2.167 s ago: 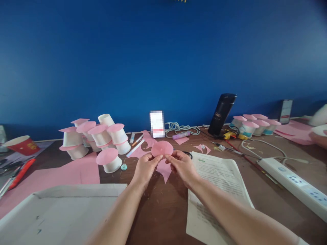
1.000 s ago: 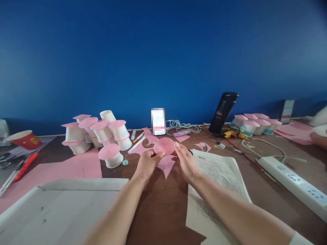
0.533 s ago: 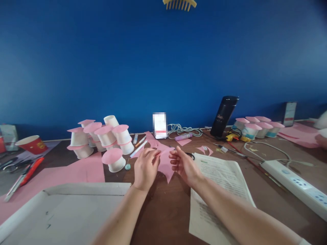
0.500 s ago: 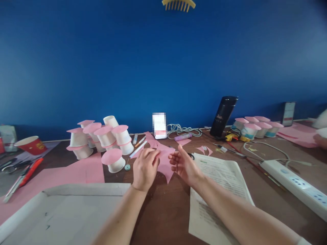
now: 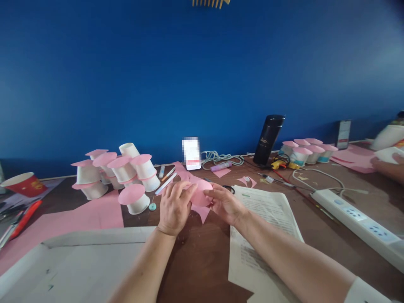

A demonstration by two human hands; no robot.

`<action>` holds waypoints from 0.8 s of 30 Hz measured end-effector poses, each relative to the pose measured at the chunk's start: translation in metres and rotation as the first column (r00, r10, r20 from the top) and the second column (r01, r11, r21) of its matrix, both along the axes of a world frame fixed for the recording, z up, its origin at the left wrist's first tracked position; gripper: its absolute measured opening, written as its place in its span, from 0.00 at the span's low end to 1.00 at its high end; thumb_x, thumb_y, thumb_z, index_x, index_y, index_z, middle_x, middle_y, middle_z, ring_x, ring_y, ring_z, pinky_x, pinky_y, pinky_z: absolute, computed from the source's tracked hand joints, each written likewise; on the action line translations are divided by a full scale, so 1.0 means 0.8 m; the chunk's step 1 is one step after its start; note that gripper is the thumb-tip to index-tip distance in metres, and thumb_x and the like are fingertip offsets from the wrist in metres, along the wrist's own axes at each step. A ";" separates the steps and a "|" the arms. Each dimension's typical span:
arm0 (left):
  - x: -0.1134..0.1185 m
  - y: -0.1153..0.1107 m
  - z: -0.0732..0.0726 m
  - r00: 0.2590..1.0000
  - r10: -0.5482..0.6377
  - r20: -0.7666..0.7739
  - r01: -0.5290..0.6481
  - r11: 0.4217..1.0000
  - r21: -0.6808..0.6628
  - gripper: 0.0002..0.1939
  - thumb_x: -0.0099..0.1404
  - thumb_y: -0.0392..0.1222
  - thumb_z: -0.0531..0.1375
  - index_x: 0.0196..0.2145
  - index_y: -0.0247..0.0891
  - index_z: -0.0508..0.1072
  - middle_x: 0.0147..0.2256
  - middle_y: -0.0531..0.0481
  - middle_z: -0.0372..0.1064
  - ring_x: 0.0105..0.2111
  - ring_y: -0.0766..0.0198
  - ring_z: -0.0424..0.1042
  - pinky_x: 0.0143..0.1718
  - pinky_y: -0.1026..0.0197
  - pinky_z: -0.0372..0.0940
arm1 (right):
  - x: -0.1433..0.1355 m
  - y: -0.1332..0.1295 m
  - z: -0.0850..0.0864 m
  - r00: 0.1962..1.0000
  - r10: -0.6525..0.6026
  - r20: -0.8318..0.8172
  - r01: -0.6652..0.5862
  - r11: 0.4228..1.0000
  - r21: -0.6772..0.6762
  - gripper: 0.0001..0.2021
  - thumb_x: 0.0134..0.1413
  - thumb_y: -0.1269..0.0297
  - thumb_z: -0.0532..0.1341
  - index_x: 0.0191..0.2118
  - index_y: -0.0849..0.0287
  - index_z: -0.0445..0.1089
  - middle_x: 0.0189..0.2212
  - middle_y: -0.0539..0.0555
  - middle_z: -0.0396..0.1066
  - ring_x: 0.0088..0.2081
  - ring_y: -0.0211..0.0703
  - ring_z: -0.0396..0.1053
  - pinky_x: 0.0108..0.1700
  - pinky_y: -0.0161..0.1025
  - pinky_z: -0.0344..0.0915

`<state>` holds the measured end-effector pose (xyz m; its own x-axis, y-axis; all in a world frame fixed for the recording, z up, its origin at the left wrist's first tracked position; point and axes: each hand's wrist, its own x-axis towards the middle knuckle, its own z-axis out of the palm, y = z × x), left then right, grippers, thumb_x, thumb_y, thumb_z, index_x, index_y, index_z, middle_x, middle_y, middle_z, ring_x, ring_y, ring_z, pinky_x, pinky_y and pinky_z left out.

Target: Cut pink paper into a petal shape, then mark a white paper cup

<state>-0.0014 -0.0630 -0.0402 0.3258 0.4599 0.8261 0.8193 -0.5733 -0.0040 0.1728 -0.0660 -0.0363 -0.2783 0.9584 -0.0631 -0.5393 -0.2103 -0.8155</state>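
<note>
Between my hands is a round pink paper piece, held up over the table. My left hand pinches its left edge, and my right hand grips its right side with thumb and fingers. Beneath it lies a pink paper scrap with pointed corners. To the left, several white paper cups are stacked with pink discs. One white cup under a pink disc stands nearer to me, beside a small teal round object.
Printed sheets lie under my right forearm, with a white power strip further right. A white tray is at front left. A black bottle and phone stand behind. A person's hand is far right.
The pink disc now shows between my hands, its face turned into view. My right hand has closed on its edge. The whole view has shifted slightly, and the person at far right shows more.
</note>
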 end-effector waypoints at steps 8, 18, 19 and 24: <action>-0.009 0.018 0.001 0.662 0.308 0.684 0.300 0.727 -0.618 0.22 0.62 0.55 0.55 0.42 0.36 0.76 0.38 0.42 0.73 0.38 0.56 0.71 0.41 0.56 0.64 | 0.004 0.004 -0.003 0.985 -0.078 0.152 0.067 0.995 0.072 0.20 0.39 0.62 0.69 0.42 0.58 0.70 0.35 0.52 0.75 0.33 0.40 0.71 0.37 0.36 0.65; 0.012 0.003 0.011 0.523 0.306 0.795 0.706 0.367 -0.606 0.24 0.46 0.59 0.67 0.31 0.34 0.75 0.25 0.49 0.70 0.25 0.65 0.66 0.27 0.63 0.60 | 0.005 0.001 -0.001 0.928 -0.108 0.357 0.039 0.980 0.195 0.17 0.44 0.65 0.66 0.44 0.56 0.72 0.31 0.49 0.74 0.31 0.38 0.70 0.35 0.34 0.65; 0.012 0.004 0.010 0.530 0.309 0.790 0.695 0.375 -0.613 0.23 0.46 0.58 0.67 0.29 0.34 0.75 0.24 0.50 0.69 0.25 0.65 0.66 0.27 0.63 0.60 | 0.004 0.000 -0.001 0.925 -0.109 0.365 0.036 0.979 0.202 0.18 0.44 0.64 0.67 0.44 0.56 0.71 0.32 0.48 0.74 0.32 0.38 0.70 0.36 0.35 0.65; 0.009 0.005 0.010 0.576 0.303 0.760 0.654 0.386 -0.650 0.19 0.47 0.56 0.67 0.25 0.36 0.74 0.23 0.52 0.68 0.25 0.65 0.65 0.29 0.62 0.59 | 0.000 -0.003 -0.002 0.908 -0.125 0.399 0.025 0.968 0.248 0.19 0.42 0.61 0.69 0.44 0.53 0.72 0.36 0.49 0.74 0.38 0.41 0.71 0.42 0.37 0.66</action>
<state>0.0055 -0.0592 -0.0326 0.0836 0.9960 -0.0313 0.0986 0.0230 0.9949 0.1730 -0.0683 -0.0380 -0.2026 0.9767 0.0707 -0.1544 0.0395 -0.9872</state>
